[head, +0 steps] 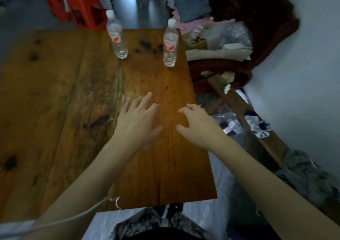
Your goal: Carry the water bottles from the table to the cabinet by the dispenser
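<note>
Hands empty: left hand (138, 119) spread, right hand (197, 123) loosely curled, both over the near table (55, 92). Bottles stand upright at the far edge; right bottle (170, 44) lies nearer the right hand, left bottle (116, 37) beyond the left.

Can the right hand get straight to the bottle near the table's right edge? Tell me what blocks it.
Probably yes. The right hand hovers open over the table, and only bare wood lies between it and the right bottle, which stands upright. The left bottle stands well aside.
</note>
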